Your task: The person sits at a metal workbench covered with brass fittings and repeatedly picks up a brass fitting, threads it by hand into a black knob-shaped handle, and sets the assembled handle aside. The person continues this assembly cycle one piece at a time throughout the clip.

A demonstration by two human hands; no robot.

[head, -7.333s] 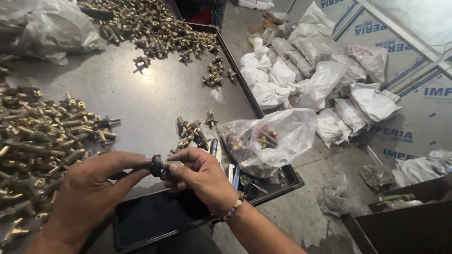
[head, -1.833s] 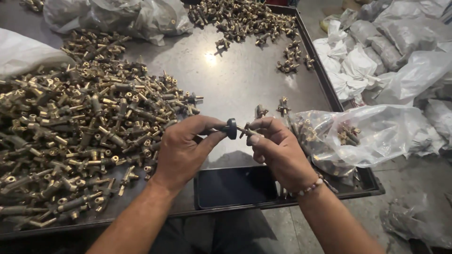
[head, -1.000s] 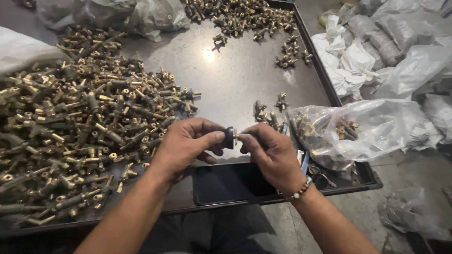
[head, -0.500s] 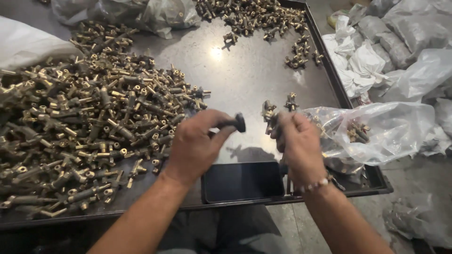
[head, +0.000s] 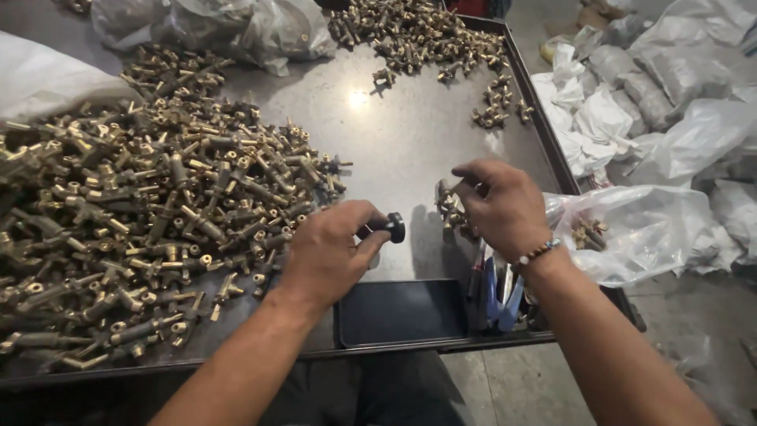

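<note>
Since half a second ago the two hands have drawn further apart: the right hand [head: 505, 205] has moved out toward the small cluster of brass fittings [head: 451, 209] near the table's right edge, while the left hand [head: 331, 252] stays near the middle with its piece.

At the far left a big heap of brass fittings [head: 150, 229] spreads over the dark metal table [head: 402, 134], with a white bag [head: 55, 79] at its upper edge and clear plastic bags [head: 229, 28] behind it. Just right of the heap, the left hand's fingers [head: 371, 244] are closed on a small tool with a black round knob [head: 395, 227], the knob sticking out past the thumb and forefinger, above the table surface. Below it, at the near table edge, lies a dark flat phone [head: 402, 312].

Further right, the right hand hangs palm down over the small cluster, its fingers [head: 465, 180] curled and touching those fittings; whether they have pinched one I cannot tell. A beaded bracelet [head: 536, 254] sits on that wrist. Blue-handled tools [head: 497, 288] lie beneath the wrist. Another scatter of brass parts [head: 418, 31] lies at the table's far end. At the right edge a clear plastic bag with a few fittings inside [head: 631, 229] lies open, and more filled bags [head: 646, 87] lie on the floor beyond.
</note>
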